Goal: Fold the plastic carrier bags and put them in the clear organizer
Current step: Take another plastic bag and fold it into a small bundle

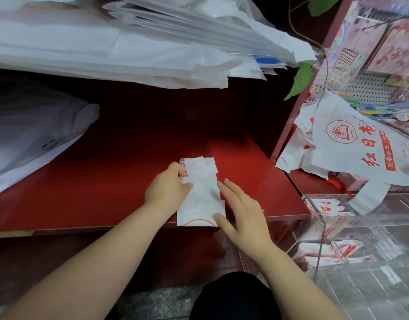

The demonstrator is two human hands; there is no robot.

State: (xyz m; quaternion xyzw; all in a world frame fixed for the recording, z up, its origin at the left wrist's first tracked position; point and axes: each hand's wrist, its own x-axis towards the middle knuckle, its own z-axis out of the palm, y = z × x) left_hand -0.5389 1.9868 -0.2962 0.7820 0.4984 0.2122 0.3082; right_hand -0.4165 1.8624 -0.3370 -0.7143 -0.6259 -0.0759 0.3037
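Note:
A white carrier bag with red print [202, 195], folded into a narrow strip, lies on the red shelf [106, 181] near its front edge. My left hand [167, 188] pinches the strip's left edge near its far end, fingers curled round it. My right hand [242, 211] lies flat with straight fingers on the strip's right side, thumb at its near corner. At the right stands the clear organizer [332, 229], with several folded bags [325, 207] in its compartments. A heap of unfolded printed bags [351, 146] lies beyond it.
White plastic sheets and bags [129, 42] are stacked on the shelf above. A grey-white bag [32, 135] lies at the left of the red shelf. A red upright post [298, 107] separates the shelf from the organizer. Green leaves [300, 79] hang near the post.

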